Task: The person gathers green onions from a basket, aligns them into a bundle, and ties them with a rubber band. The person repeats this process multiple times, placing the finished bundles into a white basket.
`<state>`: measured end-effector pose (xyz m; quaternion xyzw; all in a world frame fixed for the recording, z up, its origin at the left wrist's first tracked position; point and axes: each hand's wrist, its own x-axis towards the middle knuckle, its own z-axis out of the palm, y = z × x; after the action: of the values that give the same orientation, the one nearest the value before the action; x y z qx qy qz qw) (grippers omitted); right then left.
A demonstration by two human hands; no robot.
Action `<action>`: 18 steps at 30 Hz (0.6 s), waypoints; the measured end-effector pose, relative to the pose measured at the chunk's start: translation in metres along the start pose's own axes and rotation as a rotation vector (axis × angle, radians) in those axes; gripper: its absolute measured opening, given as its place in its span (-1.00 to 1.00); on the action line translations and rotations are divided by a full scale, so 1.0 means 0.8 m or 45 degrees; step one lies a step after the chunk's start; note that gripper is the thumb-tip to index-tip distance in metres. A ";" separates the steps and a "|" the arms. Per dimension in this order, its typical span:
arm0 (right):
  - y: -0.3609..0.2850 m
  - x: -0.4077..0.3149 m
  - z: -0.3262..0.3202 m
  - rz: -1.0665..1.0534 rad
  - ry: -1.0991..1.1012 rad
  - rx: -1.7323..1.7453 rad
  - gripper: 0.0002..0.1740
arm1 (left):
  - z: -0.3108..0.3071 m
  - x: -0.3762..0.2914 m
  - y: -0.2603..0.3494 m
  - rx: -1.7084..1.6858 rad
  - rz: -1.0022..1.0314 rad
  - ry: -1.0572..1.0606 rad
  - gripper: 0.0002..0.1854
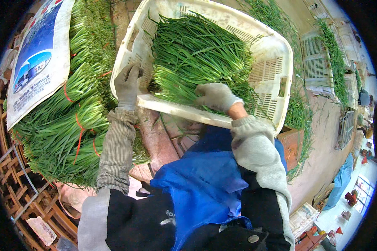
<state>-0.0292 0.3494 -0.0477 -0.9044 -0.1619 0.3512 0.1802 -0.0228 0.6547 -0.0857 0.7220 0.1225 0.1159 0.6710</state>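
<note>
A cream plastic crate (278,44) with slotted walls stands tilted before me, holding a heap of loose garlic chives (198,47). My left hand (127,83), in a grey glove, grips the crate's left rim near the front corner. At the near side of the heap, my gloved right hand (218,96) lies over the chives with its fingers bent among the pale stem ends. Whether the fingers hold any stems cannot be told, since the blades hide the fingertips. A blue apron (204,175) covers my lap just under the crate.
Chive bundles (81,122) tied with red string are piled to the left, partly under a printed sack (39,66). Below them is a woven rack (22,191). Loose chives (297,116) and a wooden box (290,146) lie right of the crate. Further right are white crates (315,59).
</note>
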 end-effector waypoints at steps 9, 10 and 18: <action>-0.030 0.117 0.042 -0.270 0.293 -0.210 -0.24 | -0.001 -0.006 -0.007 0.107 0.124 0.040 -0.77; -0.037 0.132 0.047 -0.294 0.333 -0.212 -0.15 | 0.000 -0.006 -0.006 0.122 0.088 0.049 -0.77; -0.092 0.251 0.098 -0.280 0.479 -0.376 0.03 | 0.003 -0.013 0.015 0.032 -0.043 0.015 -0.77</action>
<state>0.0450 0.5151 -0.1853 -0.9473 -0.2722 0.1277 0.1103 -0.0316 0.6483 -0.0741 0.7276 0.1401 0.1073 0.6630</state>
